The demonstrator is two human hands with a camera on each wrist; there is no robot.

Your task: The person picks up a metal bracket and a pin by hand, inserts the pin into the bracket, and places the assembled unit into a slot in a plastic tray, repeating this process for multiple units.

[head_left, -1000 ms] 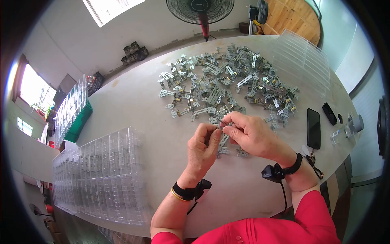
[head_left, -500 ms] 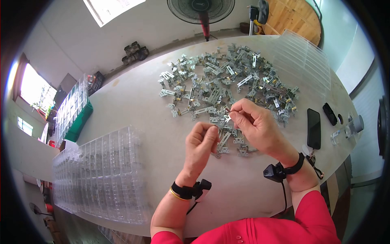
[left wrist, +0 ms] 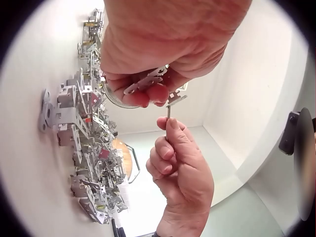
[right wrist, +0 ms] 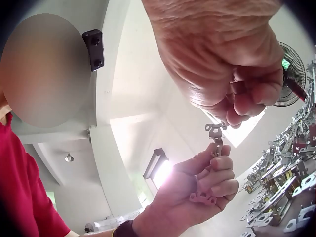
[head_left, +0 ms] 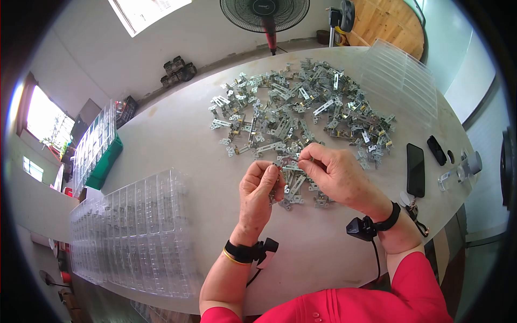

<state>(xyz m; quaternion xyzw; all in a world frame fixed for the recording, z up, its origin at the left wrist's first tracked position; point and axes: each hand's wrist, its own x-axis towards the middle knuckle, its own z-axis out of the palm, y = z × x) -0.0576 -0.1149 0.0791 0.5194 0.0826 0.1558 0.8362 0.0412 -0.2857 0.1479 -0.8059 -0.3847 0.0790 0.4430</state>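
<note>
A large pile of small metal brackets (head_left: pixel 301 107) lies spread over the pale table (head_left: pixel 177 134). My left hand (head_left: pixel 274 171) grips a metal bracket (left wrist: pixel 148 81) between thumb and curled fingers, just above the table's near side. A second bracket (right wrist: pixel 202 198) sits lower in that palm. My right hand (head_left: pixel 306 160) pinches a thin metal pin (left wrist: pixel 168 112) and holds its tip against the end of the held bracket (right wrist: pixel 216 136). A few loose brackets (head_left: pixel 301 188) lie on the table under the hands.
Clear compartment trays (head_left: pixel 134 231) lie at the near left, more are stacked at the far right (head_left: pixel 401 75) and in a green crate (head_left: pixel 99 156). A black phone (head_left: pixel 415 169), a small black case (head_left: pixel 436 151) and a clear cylinder (head_left: pixel 458 175) sit at the right. A fan (head_left: pixel 264 13) stands behind.
The hands parted half a second ago, the right one lifting toward the pile with the pin. It has come back left and now meets the bracket in the left hand.
</note>
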